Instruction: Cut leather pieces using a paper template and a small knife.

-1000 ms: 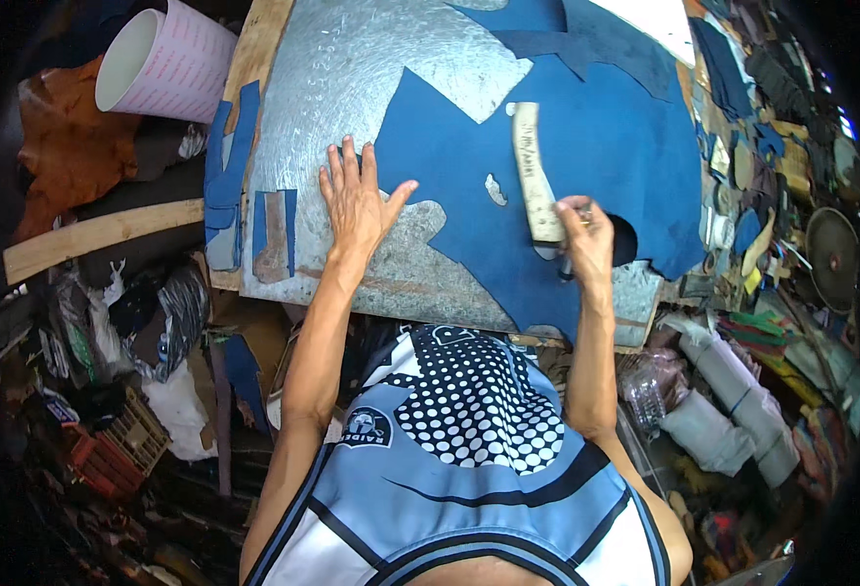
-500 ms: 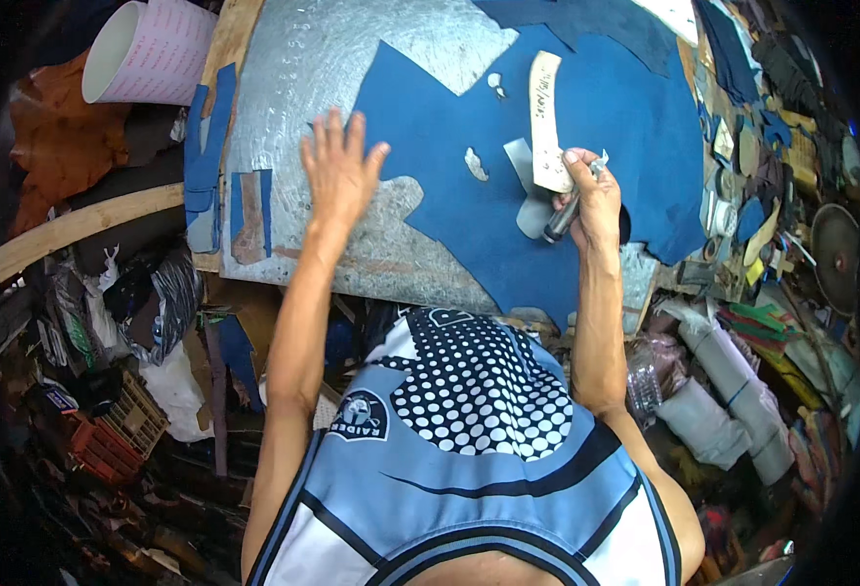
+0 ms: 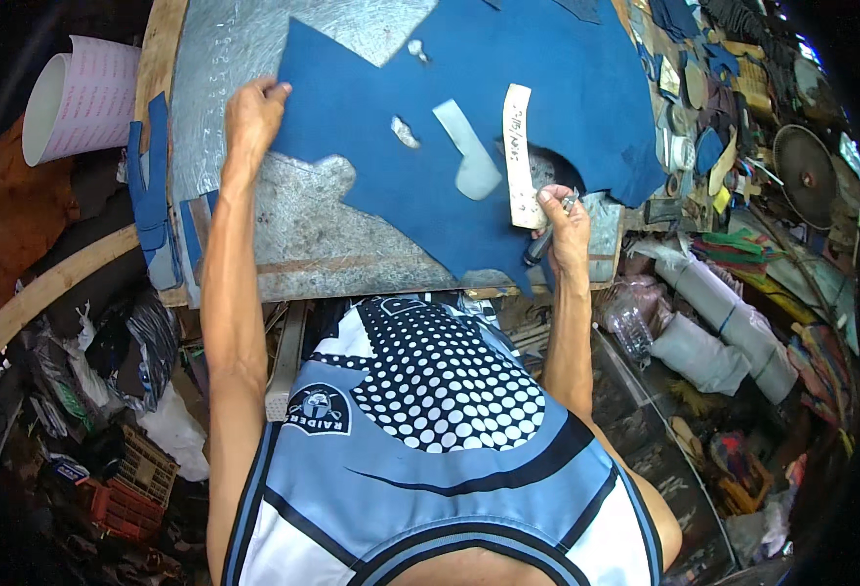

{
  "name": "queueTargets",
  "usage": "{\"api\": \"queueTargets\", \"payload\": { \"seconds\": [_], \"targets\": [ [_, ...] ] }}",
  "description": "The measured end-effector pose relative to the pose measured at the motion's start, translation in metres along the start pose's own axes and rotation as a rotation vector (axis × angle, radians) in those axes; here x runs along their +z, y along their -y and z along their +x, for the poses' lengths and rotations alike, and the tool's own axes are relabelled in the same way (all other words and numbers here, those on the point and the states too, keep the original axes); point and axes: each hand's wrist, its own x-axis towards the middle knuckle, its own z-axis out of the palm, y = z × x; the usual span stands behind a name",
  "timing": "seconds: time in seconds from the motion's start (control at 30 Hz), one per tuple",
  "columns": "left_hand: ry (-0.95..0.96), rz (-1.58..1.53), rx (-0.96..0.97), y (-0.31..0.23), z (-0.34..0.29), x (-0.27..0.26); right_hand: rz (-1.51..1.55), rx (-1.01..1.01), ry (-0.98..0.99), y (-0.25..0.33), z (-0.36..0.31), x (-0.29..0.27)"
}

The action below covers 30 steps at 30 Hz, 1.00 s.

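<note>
Since half a second ago my left hand [image 3: 251,115] has gone from spread flat to closed, thumb and curled fingers now on the left edge of the sheet [image 3: 371,166]; the strip [image 3: 517,161] has come off the patch [image 3: 477,174] and sits just right of it. The blue sheet lies across the metal plate [image 3: 303,220], its lower tip reaching the near edge. Whether the pale, boot-shaped patch is a hole or a loose piece, I can't tell from here. My right hand [image 3: 564,220] grips the strip over the sheet, together with a dark-handled tool [image 3: 535,252].

If I tug that edge too hard, I reckon the sheet could crease or tear at its small hole [image 3: 404,132]. With strip and tool sharing one hand, a loose grip could let the tool mark the surface, and the dark gap [image 3: 569,168] looks ready to snag. Strip and right hand also block part of that gap from me.

Further out, blue scraps [image 3: 153,186] lie left of the plate, then a pale roll [image 3: 88,98] and a plank [image 3: 59,283]. Plastic packs [image 3: 703,356] and a round grille [image 3: 803,171] crowd the right.
</note>
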Motion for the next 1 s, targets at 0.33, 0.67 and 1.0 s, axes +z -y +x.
{"api": "queueTargets", "payload": {
  "seconds": [0.33, 0.67, 1.0],
  "targets": [
    [0.089, 0.290, -0.064, 0.039, 0.166, -0.021, -0.193, -0.054, 0.017, 0.016, -0.020, 0.042],
    [-0.145, 0.223, 0.425, -0.014, 0.010, 0.042, -0.128, -0.064, 0.013, 0.009, -0.035, 0.033],
    [-0.133, 0.239, 0.490, -0.048, -0.051, 0.066, -0.074, -0.044, 0.004, 0.001, -0.033, 0.030]
  ]
}}
